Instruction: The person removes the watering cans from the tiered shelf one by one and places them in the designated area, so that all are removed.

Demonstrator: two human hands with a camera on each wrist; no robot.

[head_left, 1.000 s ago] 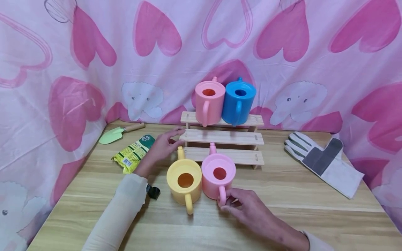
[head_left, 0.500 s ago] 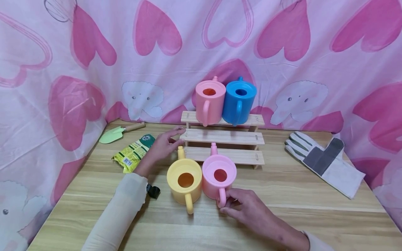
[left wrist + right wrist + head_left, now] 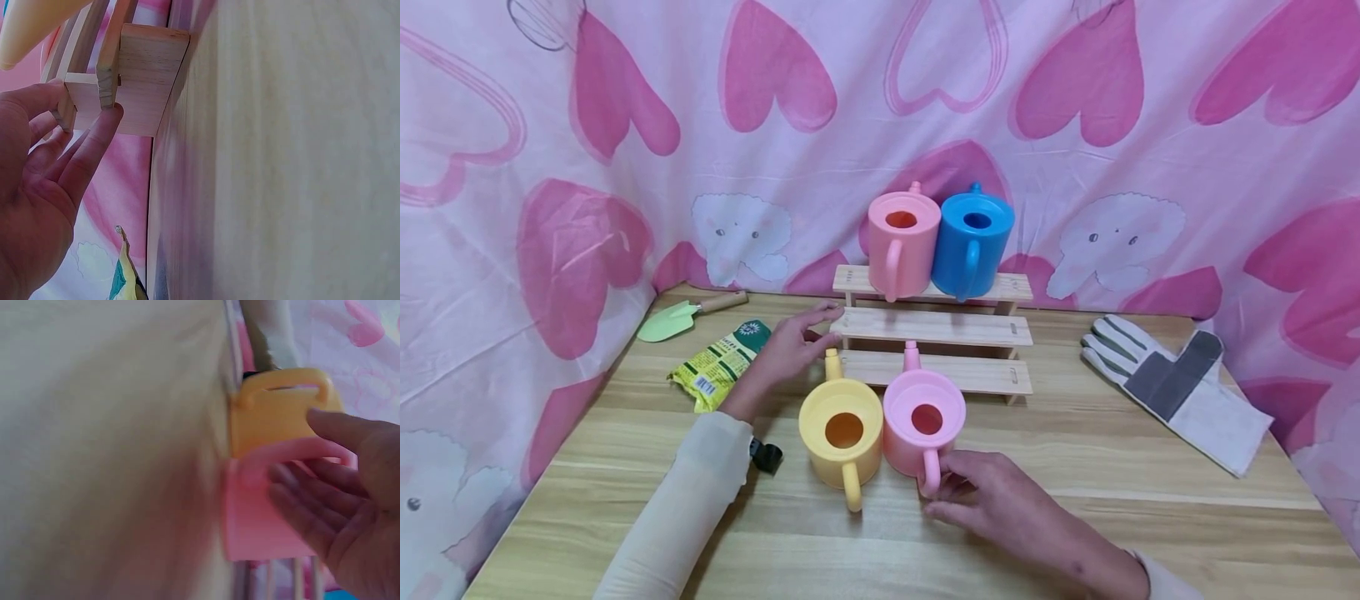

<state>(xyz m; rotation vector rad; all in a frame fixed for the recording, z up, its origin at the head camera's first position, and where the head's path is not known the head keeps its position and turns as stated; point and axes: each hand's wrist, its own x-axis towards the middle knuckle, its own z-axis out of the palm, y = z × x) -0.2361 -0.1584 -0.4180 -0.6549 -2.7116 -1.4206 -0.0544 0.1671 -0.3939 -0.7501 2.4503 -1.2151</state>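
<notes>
A light pink watering can (image 3: 917, 417) stands on the table, spout toward the wooden tiered rack (image 3: 932, 327). The right hand (image 3: 1000, 500) is at its handle; in the right wrist view the fingers (image 3: 312, 500) lie straight by the handle loop, with the thumb (image 3: 331, 425) apart from it. Close beside stands a yellow watering can (image 3: 841, 417). The left hand (image 3: 786, 354) touches the left end of the rack, its fingertips (image 3: 112, 115) against the plank ends in the left wrist view. A salmon-pink watering can (image 3: 904, 250) and a blue watering can (image 3: 973, 250) stand on the top tier.
Left of the rack lie a green trowel (image 3: 670, 323) with a wooden handle and a yellow-green bag (image 3: 718, 371). A small black object (image 3: 767, 457) is by the left forearm. At the right lie work gloves (image 3: 1172, 387). A patterned curtain (image 3: 1000, 67) surrounds the table.
The right thumb has drawn slightly away from the pink watering can's handle. The left hand and the watering cans have kept their places; the view has shifted slightly.
</notes>
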